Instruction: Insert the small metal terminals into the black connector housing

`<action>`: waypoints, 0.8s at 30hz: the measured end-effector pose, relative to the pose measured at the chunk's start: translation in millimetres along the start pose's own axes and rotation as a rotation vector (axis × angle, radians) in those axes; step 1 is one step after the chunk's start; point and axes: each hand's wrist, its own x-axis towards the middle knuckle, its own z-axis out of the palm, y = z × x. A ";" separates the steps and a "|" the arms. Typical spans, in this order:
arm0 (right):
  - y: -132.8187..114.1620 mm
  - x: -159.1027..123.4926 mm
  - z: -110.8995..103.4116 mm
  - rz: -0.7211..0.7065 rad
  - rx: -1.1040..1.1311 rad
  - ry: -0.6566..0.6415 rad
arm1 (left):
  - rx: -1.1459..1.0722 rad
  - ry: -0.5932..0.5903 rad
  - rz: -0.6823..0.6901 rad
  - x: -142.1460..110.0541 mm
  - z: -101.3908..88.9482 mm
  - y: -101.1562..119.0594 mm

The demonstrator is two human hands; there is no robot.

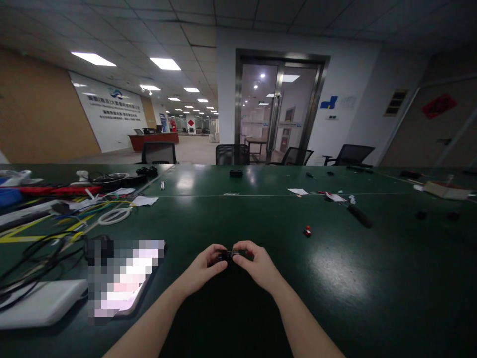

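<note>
Both of my hands meet just above the green table (253,214), close to its near side. My left hand (204,268) has its thumb and fingers closed on a small black object (224,255), too dark to name. From the other side, my right hand (257,263) pinches a small thin piece (236,252) at the right end of the black object. Whether the two pieces are joined I cannot tell. To the left of my left forearm lies a phone-like slab (139,278) with a bright, pixelated face.
Cables (40,258) and a white box (44,303) crowd the left side. A small red item (307,231) sits right of my hands, with a black-handled tool (359,216) beyond it. A small black block (236,173) stands near the far edge. Chairs (233,154) line the far side.
</note>
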 end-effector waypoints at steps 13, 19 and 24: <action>-3.3 2.2 -7.1 0.070 0.184 0.111 | -0.073 -0.005 0.028 -0.8 -2.5 -3.2; -2.2 1.0 -12.8 0.105 0.259 0.184 | -0.092 -0.019 0.005 -2.4 -2.2 2.7; 2.1 3.3 -16.8 0.111 0.363 0.305 | -0.109 0.004 0.014 0.1 -2.0 -1.9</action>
